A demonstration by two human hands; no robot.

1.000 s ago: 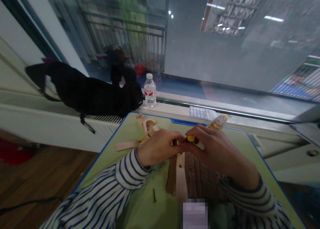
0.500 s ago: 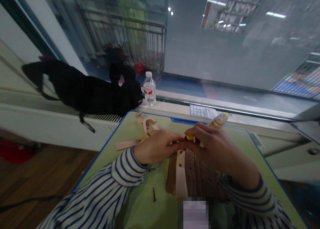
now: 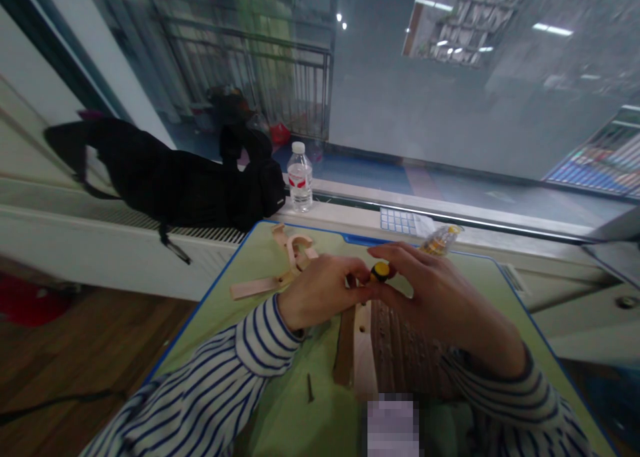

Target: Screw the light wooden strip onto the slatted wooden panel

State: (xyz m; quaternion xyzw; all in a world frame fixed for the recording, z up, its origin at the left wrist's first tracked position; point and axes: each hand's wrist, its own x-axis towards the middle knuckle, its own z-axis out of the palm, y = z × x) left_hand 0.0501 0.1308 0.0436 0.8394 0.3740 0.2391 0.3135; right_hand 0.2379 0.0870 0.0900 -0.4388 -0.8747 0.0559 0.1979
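Observation:
A screwdriver with a short yellow and black handle point(image 3: 380, 272) stands over the far end of a pale wooden strip point(image 3: 365, 357) with round holes. My right hand point(image 3: 430, 284) has its thumb and a finger at the handle, while its index finger is raised off it. Close against the handle's left side, my left hand point(image 3: 325, 287) pinches with thumb and index finger; what lies between those fingertips is hidden. Under the strip is a brown corrugated cardboard piece point(image 3: 405, 350), partly covered by my right hand. A screw point(image 3: 310, 387) lies on the table to the left.
Several pale wooden parts point(image 3: 255, 288), one of them curved, lie at the table's point(image 3: 280, 417) far left. A clear container with yellow bits point(image 3: 443, 240) is beyond my right hand. On the sill are a water bottle point(image 3: 300, 180) and a black bag point(image 3: 190, 184).
My right index finger has lifted from the screwdriver handle and the fingers have spread, so more of the handle shows. My left hand has shifted slightly right.

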